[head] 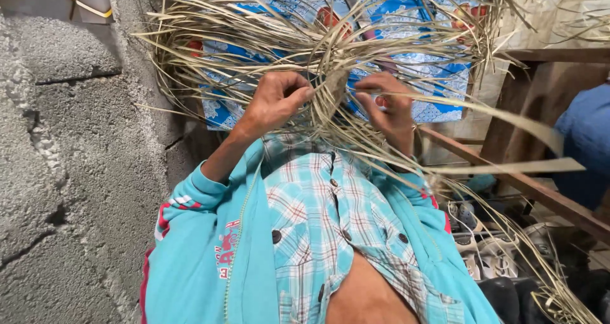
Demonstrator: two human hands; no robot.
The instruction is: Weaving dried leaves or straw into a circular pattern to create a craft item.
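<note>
1. The dried leaf strips [330, 50] are pale straw-yellow, some greyish-tan.
2. The cloth [438, 76] under them is bright blue with a white ornamental print and red-orange flower patches.
3. The jacket [203, 248] is turquoise, with red and white stripes on the sleeve and small red lettering on the chest.
4. The shirt [324, 216] is a plaid of light turquoise and white, crossed by thin brown-red lines, with dark buttons.
5. The wall [70, 171] is rough grey.
6. The wooden frame [527, 184] is reddish brown.

Tangle of straw strips [330, 57] between left hand [274, 101] and right hand [387, 108], above patterned cloth [438, 76].
</note>
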